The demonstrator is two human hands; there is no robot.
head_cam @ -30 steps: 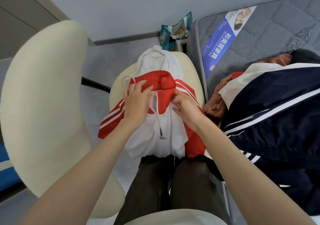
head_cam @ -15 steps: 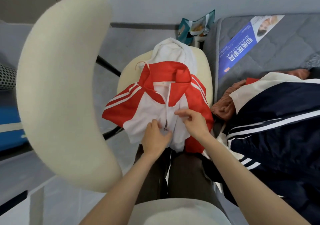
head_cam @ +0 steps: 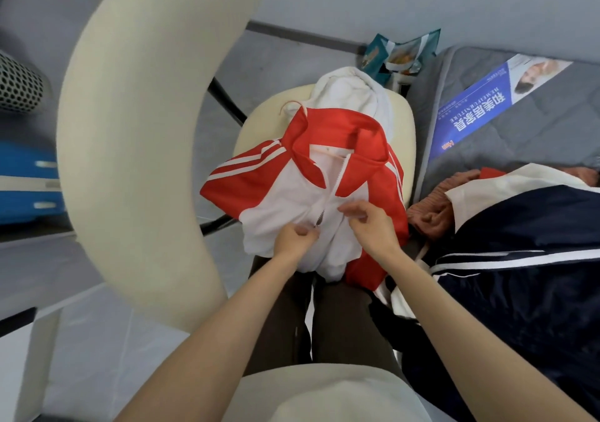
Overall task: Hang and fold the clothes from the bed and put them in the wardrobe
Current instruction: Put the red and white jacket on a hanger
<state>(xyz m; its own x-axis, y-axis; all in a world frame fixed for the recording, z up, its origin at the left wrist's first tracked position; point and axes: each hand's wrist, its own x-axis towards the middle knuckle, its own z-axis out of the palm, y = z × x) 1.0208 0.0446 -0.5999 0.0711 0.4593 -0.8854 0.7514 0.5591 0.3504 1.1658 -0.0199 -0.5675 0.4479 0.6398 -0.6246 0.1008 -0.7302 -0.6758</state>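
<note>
Down from the collar, your hands have settled at the zip. Your left hand (head_cam: 297, 239) pinches the white front of the red-and-white jacket (head_cam: 259, 187) right beside the zip pull (head_cam: 317, 223). Your right hand (head_cam: 368, 225) curls onto the opposite panel, close to the left but not touching it. The jacket lies on the chair seat (head_cam: 406, 129), over a white hoodie (head_cam: 350, 93). Its collar is now spread open, and the hanger hook (head_cam: 293, 106) pokes out. The navy jacket (head_cam: 519, 259) lies on the mattress (head_cam: 535, 119).
</note>
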